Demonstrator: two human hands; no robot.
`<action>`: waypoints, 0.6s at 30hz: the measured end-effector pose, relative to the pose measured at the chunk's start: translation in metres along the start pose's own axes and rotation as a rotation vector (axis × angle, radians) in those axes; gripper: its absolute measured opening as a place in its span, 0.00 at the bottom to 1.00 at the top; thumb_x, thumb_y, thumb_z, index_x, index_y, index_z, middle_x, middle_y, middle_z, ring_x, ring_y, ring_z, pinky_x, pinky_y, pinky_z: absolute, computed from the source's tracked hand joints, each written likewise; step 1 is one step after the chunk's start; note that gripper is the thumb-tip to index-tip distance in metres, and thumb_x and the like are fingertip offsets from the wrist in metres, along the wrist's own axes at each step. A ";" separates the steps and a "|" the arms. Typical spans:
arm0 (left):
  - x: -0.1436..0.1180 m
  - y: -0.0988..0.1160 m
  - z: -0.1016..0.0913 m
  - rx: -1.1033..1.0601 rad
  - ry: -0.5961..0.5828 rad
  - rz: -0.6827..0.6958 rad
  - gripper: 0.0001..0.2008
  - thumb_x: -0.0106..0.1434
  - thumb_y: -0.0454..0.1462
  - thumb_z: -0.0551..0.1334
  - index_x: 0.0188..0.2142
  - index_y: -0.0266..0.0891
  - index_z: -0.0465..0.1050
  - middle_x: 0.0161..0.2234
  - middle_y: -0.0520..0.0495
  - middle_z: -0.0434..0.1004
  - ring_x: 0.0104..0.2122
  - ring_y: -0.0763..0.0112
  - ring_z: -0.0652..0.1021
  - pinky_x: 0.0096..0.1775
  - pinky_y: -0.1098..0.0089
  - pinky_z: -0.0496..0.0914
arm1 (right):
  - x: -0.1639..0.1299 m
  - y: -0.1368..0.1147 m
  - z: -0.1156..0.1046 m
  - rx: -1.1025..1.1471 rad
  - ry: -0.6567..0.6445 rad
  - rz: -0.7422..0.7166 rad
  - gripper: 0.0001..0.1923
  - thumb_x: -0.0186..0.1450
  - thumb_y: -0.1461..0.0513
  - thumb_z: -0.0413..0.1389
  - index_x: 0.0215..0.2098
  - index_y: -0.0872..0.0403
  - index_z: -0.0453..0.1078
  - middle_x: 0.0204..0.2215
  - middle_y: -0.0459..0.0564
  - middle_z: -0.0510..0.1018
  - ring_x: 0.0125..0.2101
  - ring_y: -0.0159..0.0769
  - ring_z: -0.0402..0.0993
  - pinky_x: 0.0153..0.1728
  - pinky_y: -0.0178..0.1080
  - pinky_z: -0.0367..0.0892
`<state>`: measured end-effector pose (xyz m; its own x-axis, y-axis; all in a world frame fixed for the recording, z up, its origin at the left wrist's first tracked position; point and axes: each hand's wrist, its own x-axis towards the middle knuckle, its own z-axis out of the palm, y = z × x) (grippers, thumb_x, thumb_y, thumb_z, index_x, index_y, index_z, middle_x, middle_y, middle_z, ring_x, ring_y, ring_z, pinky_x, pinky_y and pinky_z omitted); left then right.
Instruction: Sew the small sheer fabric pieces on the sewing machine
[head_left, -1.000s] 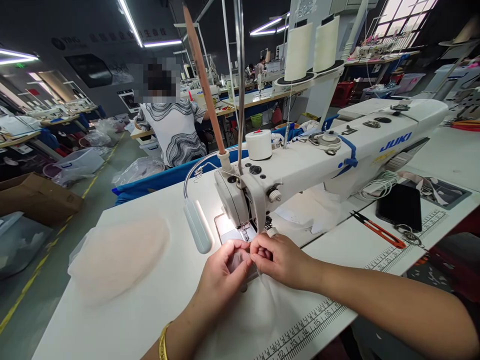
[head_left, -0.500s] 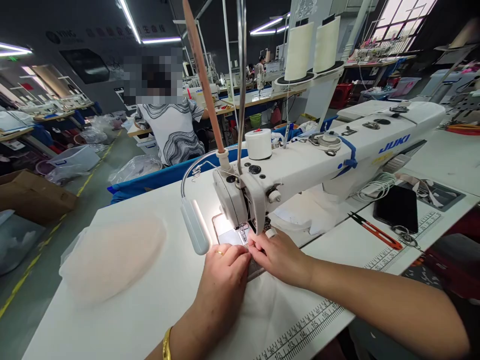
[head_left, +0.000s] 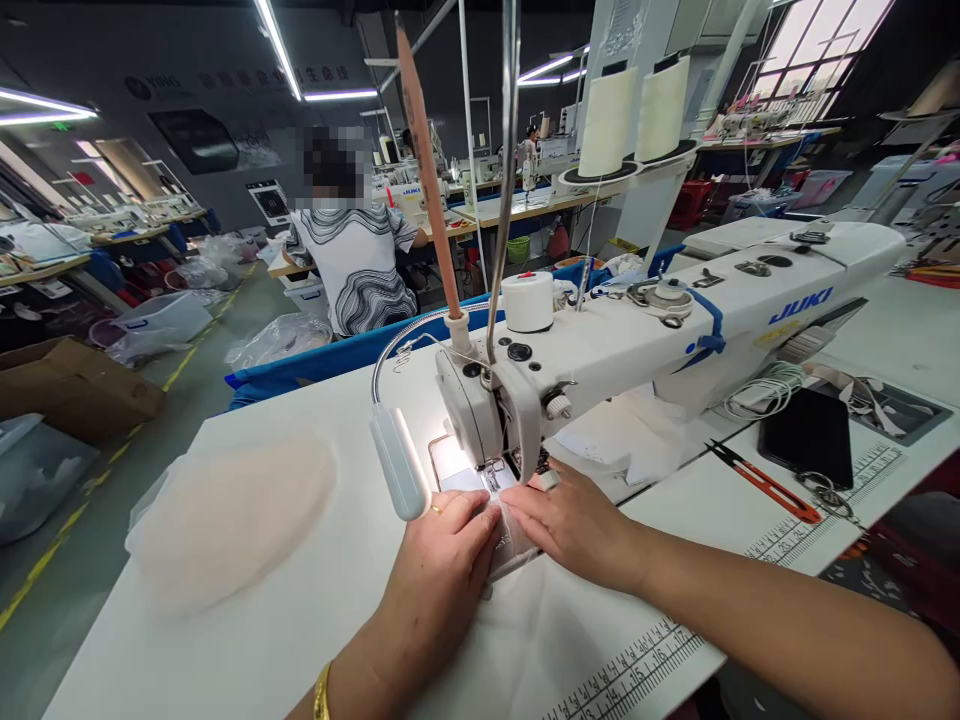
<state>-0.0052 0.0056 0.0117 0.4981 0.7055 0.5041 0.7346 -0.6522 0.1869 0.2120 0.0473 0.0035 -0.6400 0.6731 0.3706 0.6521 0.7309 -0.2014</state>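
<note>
A white sewing machine (head_left: pixel 600 350) stands on the table, its lamp lighting the presser foot (head_left: pixel 493 478). Directly in front of the foot, my left hand (head_left: pixel 450 550) has its fingers pressed together on sheer white fabric (head_left: pixel 529 600), thumb towards the needle. From the other side my right hand (head_left: pixel 574 525) grips the same fabric, its fingertips close to the foot and just apart from the left ones. The fabric hangs over the table towards me; its edge under the fingers is hard to make out. A pile of sheer pale-peach pieces (head_left: pixel 232 520) lies at the left.
Right of the machine are orange thread snips (head_left: pixel 765 482), a black phone (head_left: pixel 806 437) and keys (head_left: pixel 825 490). A ruler strip (head_left: pixel 652 660) runs along the front edge. The lamp (head_left: pixel 400 465) hangs close by my left hand. Beyond the table a person (head_left: pixel 356 255) sits facing away.
My right fingers have gone from a tight pinch touching my left hand to a flatter hold slightly apart from it. The whole view has shifted a little.
</note>
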 end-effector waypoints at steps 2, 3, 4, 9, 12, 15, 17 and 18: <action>0.000 -0.002 0.000 0.005 0.005 -0.002 0.15 0.78 0.34 0.51 0.47 0.41 0.78 0.48 0.42 0.83 0.43 0.57 0.81 0.42 0.60 0.75 | 0.001 0.000 0.000 -0.008 0.003 0.003 0.11 0.70 0.68 0.52 0.38 0.52 0.76 0.30 0.50 0.71 0.35 0.44 0.62 0.37 0.42 0.60; 0.000 -0.003 0.001 0.006 0.007 -0.002 0.15 0.78 0.34 0.52 0.48 0.41 0.78 0.49 0.42 0.83 0.43 0.57 0.81 0.42 0.60 0.76 | 0.001 0.001 0.001 -0.008 0.008 0.005 0.11 0.70 0.68 0.52 0.38 0.51 0.75 0.30 0.50 0.71 0.34 0.44 0.61 0.36 0.42 0.60; 0.001 -0.004 0.002 0.007 0.009 0.000 0.15 0.78 0.34 0.52 0.48 0.41 0.79 0.49 0.42 0.83 0.44 0.57 0.81 0.42 0.60 0.76 | 0.001 0.001 0.001 -0.005 0.015 0.005 0.11 0.70 0.68 0.52 0.38 0.51 0.75 0.30 0.50 0.71 0.34 0.44 0.61 0.37 0.42 0.60; 0.001 -0.007 0.004 0.008 0.004 0.012 0.14 0.77 0.33 0.53 0.48 0.40 0.79 0.51 0.42 0.82 0.44 0.56 0.81 0.42 0.61 0.77 | 0.001 0.001 0.001 0.011 0.065 -0.012 0.11 0.71 0.68 0.51 0.38 0.52 0.74 0.32 0.51 0.73 0.35 0.44 0.63 0.37 0.41 0.62; -0.001 -0.008 0.001 0.011 -0.013 0.005 0.14 0.77 0.33 0.53 0.48 0.41 0.79 0.50 0.42 0.83 0.45 0.56 0.81 0.41 0.62 0.76 | 0.003 -0.002 0.002 -0.009 0.077 -0.018 0.11 0.71 0.68 0.51 0.38 0.52 0.74 0.32 0.52 0.74 0.36 0.44 0.65 0.37 0.41 0.62; 0.000 -0.010 0.002 -0.007 -0.027 0.006 0.14 0.77 0.33 0.53 0.49 0.41 0.78 0.51 0.42 0.82 0.45 0.56 0.81 0.42 0.62 0.75 | 0.005 -0.001 0.003 -0.034 0.065 0.006 0.11 0.70 0.68 0.51 0.39 0.52 0.74 0.34 0.53 0.75 0.37 0.45 0.67 0.37 0.42 0.63; 0.005 -0.010 0.006 -0.032 -0.026 0.009 0.14 0.77 0.32 0.53 0.49 0.41 0.78 0.51 0.42 0.82 0.47 0.55 0.81 0.43 0.61 0.75 | 0.002 0.003 0.003 -0.037 0.054 0.025 0.11 0.69 0.69 0.51 0.39 0.52 0.75 0.35 0.54 0.77 0.38 0.46 0.69 0.38 0.43 0.65; 0.008 -0.008 0.008 -0.046 -0.028 0.003 0.15 0.76 0.32 0.52 0.48 0.40 0.78 0.51 0.41 0.82 0.47 0.55 0.80 0.43 0.60 0.75 | -0.001 0.005 0.003 -0.028 0.052 0.027 0.12 0.69 0.69 0.51 0.39 0.52 0.75 0.36 0.55 0.78 0.38 0.47 0.70 0.38 0.44 0.66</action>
<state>-0.0033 0.0188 0.0080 0.5132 0.7106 0.4814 0.7114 -0.6659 0.2245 0.2147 0.0507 -0.0003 -0.6004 0.6851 0.4126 0.6803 0.7087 -0.1869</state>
